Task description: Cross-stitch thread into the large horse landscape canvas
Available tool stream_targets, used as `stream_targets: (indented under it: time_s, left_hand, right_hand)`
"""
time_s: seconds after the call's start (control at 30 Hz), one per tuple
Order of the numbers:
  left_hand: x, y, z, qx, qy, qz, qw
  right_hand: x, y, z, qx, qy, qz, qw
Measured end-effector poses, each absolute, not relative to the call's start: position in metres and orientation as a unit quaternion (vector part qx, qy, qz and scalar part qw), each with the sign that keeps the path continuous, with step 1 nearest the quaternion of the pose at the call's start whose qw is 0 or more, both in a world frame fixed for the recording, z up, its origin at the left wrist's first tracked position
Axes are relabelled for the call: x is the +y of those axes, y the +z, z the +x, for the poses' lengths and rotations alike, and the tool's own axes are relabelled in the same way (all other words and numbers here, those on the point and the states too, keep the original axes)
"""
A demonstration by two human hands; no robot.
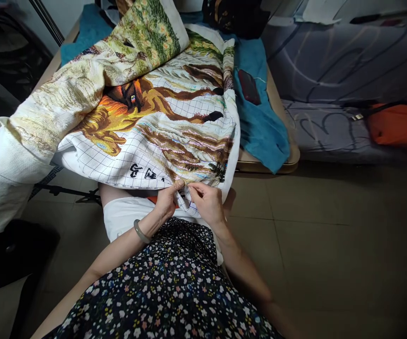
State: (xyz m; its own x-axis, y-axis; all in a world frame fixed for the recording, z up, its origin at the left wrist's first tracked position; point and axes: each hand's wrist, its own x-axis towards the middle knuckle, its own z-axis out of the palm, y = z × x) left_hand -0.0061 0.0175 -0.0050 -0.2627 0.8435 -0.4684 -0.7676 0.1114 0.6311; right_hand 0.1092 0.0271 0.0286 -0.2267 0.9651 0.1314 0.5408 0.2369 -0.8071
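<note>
A large cross-stitch cloth point(125, 169) drapes from the table down to my lap, partly stitched in orange, brown and green over a printed grid. Its left part is folded and rolled over itself. My left hand point(167, 200) is closed on the cloth's near edge, thumb on top and fingers beneath. Close beside it, my right hand point(207, 200) pinches with thumb and forefinger at the stitched brown area. Whatever lies between those fingertips is too small to make out.
Under the cloth, a teal cloth point(259, 136) covers a low table point(293, 157), with a dark phone point(249, 87) on it. A dark bag point(235, 16) sits at the back. To the right stand a grey patterned sofa point(316, 70) and an orange bag point(401, 125).
</note>
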Motion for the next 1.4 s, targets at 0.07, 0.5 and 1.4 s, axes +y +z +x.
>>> stream_targets:
  time_s: [0.07, 0.5, 1.4]
  left_hand:
    - [0.017, -0.004, -0.006, 0.429, 0.664, 0.043, 0.611]
    - [0.019, -0.005, -0.006, 0.419, 0.667, 0.06, 0.613]
    - [0.026, 0.002, -0.001, 0.471, 0.676, 0.047, 0.565]
  right_hand:
    - [0.028, 0.03, 0.11, -0.72, 0.311, -0.529, 0.325]
    - [0.025, 0.026, 0.096, -0.639, 0.416, -0.558, 0.326]
    - [0.015, 0.001, 0.089, -0.618, 0.363, -0.554, 0.424]
